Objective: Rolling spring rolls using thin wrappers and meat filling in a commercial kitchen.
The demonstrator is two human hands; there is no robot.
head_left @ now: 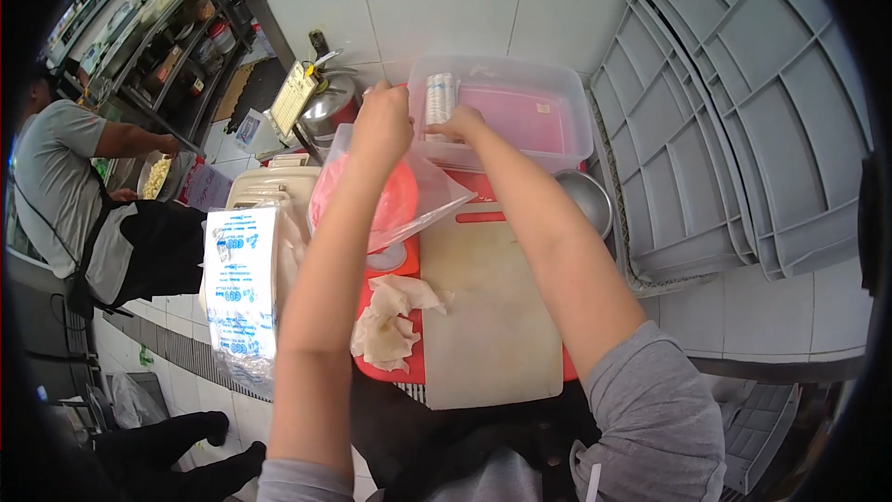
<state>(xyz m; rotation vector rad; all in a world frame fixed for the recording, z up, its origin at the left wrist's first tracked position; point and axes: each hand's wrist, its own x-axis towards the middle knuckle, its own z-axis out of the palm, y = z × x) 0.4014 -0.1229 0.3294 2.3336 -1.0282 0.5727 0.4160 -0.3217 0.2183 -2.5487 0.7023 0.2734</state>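
Observation:
My left hand (384, 123) is closed, raised beside the left wall of a clear plastic bin (585, 121); whatever its fingers hold is hidden. Below it, a clear plastic sheet or bag (444, 197) lies with a round red-pink dish (398, 197), partly behind my left forearm. My right hand (459, 125) reaches into the bin. Its fingers close at the near end of a stack of thin white round pieces (440, 93), standing along the bin's left side. The bin's bottom looks pink.
A cutting board (492, 316) lies on a red board, with crumpled pale paper (386, 321) beside it. A metal bowl (587, 200) sits right, a steel pot (333, 104) behind left. A plastic-wrapped package (242, 288) stands left. Grey crates (688, 130) line the right. Another person (79, 167) works far left.

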